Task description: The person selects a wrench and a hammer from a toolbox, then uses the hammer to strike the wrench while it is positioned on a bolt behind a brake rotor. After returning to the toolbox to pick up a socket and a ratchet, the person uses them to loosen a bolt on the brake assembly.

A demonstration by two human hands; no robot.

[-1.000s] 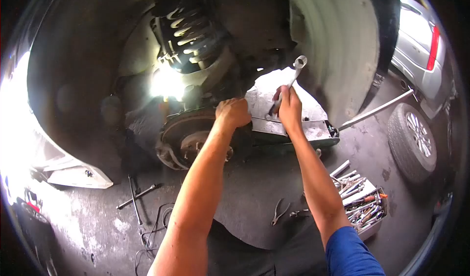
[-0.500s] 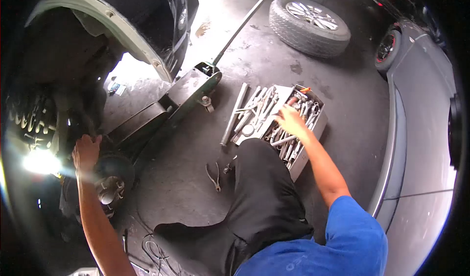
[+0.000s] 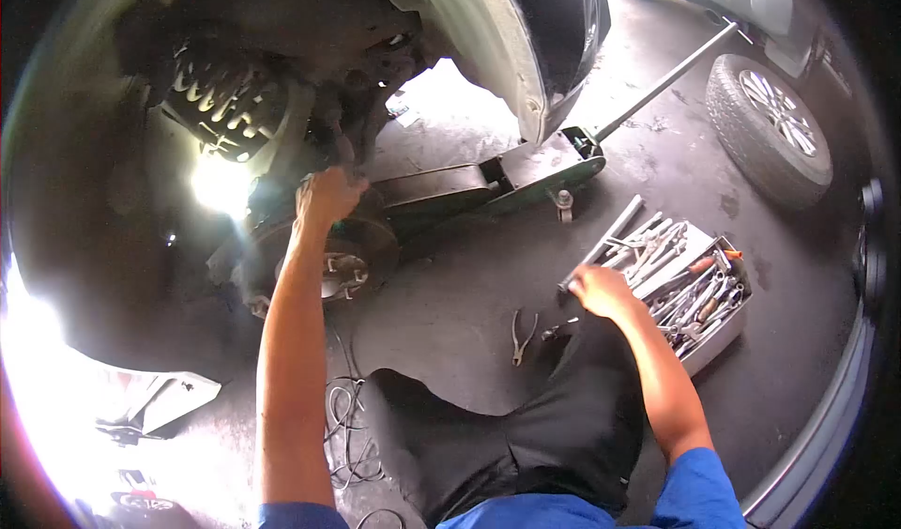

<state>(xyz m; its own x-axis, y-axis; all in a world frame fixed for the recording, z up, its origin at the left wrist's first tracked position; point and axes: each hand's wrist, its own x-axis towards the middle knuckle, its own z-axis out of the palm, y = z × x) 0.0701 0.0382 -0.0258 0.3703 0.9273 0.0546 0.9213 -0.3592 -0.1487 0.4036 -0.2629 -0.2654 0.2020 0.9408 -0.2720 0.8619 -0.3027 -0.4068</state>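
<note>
My left hand (image 3: 328, 196) reaches up into the wheel well and grips a dark suspension part just above the brake disc (image 3: 338, 257). The coil spring (image 3: 221, 97) hangs above and to the left of it. My right hand (image 3: 601, 290) hovers low over the floor with its fingers curled. It is at the near left corner of the tray of wrenches (image 3: 718, 332), beside the near end of a long metal bar (image 3: 605, 243). Whatever the fingers enclose is hidden.
A floor jack (image 3: 507, 177) sits under the car, its long handle (image 3: 666, 78) pointing to the upper right. Pliers (image 3: 521, 337) lie on the floor by my knee and cables (image 3: 347, 416) by my leg. A loose wheel (image 3: 770, 130) lies at right. A work light (image 3: 221, 186) glares near the disc.
My right hand left the wheel well with the wrench, reached into the tool tray, and now has drawn back to its near corner. My left hand stayed on the suspension part. My head turned.
</note>
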